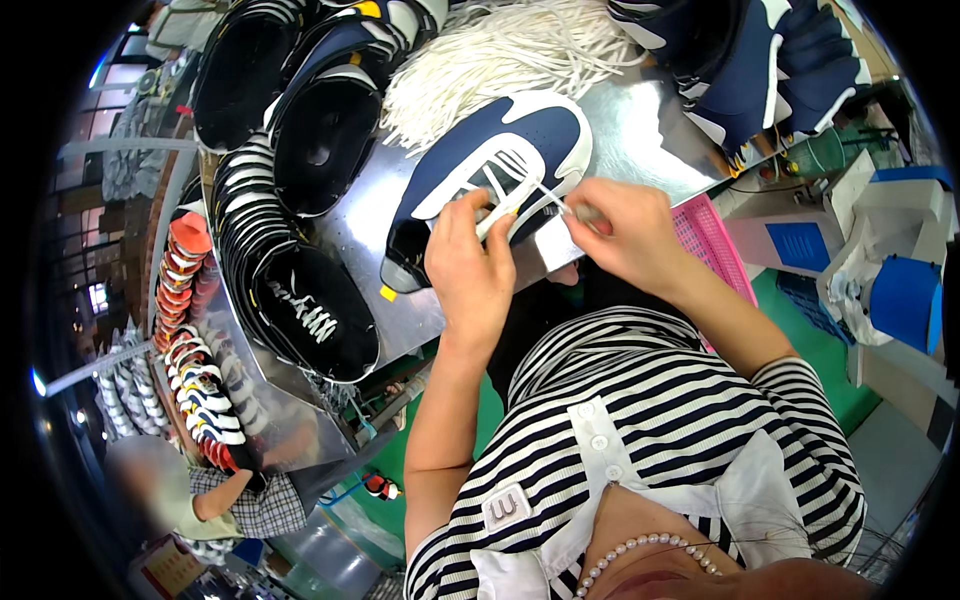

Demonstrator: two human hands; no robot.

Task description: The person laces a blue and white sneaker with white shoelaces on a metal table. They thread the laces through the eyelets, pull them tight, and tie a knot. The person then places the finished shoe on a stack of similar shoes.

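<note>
A navy and white shoe upper (pixel 455 155) lies tilted on the metal table (pixel 645 115) in front of me, its dark heel end toward the lower left. White lace (pixel 542 186) crosses its throat in several rows. My left hand (pixel 465 262) is closed on the edge of the upper beside the eyelets, fingertips partly tucked into the opening. Off the upper's right side, my right hand (pixel 632 238) pinches the lace, which runs straight from the eyelets to the fingers. A loose heap of white laces (pixel 510 60) lies just beyond the upper.
Nested stacks of dark shoe uppers (pixel 322 148) line the table's left side. More navy uppers (pixel 735 95) stand at the far right. Right of me are a pink basket (pixel 712 245) and a machine with blue panels (pixel 800 246). Another person (pixel 215 500) works at lower left.
</note>
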